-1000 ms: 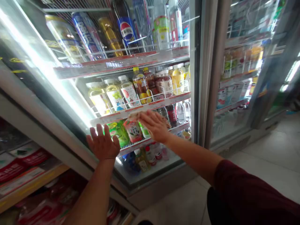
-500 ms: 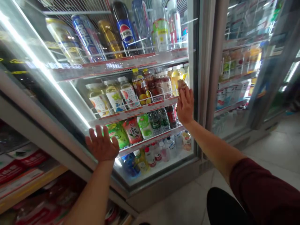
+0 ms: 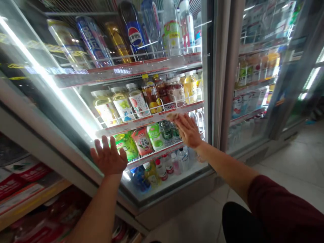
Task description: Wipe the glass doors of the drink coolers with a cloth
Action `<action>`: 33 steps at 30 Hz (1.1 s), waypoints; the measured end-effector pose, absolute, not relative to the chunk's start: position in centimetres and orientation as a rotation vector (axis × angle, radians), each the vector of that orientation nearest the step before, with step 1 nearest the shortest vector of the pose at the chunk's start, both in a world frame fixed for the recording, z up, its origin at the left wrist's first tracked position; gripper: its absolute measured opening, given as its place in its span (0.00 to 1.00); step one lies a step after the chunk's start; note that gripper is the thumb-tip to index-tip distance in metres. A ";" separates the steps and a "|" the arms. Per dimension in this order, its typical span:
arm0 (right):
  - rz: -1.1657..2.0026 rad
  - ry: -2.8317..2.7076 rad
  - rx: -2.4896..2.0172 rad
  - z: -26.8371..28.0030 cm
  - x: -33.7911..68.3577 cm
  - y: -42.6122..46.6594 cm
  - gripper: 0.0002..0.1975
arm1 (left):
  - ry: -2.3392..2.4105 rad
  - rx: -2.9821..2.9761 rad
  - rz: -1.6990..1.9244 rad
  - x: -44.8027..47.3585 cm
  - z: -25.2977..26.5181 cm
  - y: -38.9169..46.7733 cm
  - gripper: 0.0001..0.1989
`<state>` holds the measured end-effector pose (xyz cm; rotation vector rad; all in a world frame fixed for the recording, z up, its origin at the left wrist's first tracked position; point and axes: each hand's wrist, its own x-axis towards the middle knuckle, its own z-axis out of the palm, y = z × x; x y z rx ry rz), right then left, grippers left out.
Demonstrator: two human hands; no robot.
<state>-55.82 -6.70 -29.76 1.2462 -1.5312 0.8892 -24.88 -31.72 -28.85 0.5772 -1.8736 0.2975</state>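
Note:
My right hand (image 3: 188, 131) lies against the glass door (image 3: 209, 101) of a drinks fridge, near the shelf edge below the middle row. Under its fingers is a light, crumpled cloth (image 3: 172, 116), mostly hidden by the hand. My left hand (image 3: 110, 158) rests on the lower left of the same door, fingers spread, holding nothing. Behind the glass stand rows of bottles, among them a cola bottle (image 3: 134, 32) on the upper shelf and a green drink bottle (image 3: 126, 146) close to my left hand.
A second fridge door (image 3: 258, 84) with more drinks stands to the right. Red packages (image 3: 30, 172) sit on a shelf (image 3: 35, 202) at the lower left. Pale floor tiles (image 3: 291, 158) extend to the right, and a dark rounded shape (image 3: 239, 221) shows at the bottom.
My right hand has moved down and to the left across the glass with the cloth, uncovering the yellow bottles at the right. My left hand stays in nearly the same spot.

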 end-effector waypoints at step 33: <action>0.429 -1.370 1.882 -29.1 -46.8 -11.5 0.29 | -1.906 0.561 0.312 -24.9 -29.3 -31.8 0.36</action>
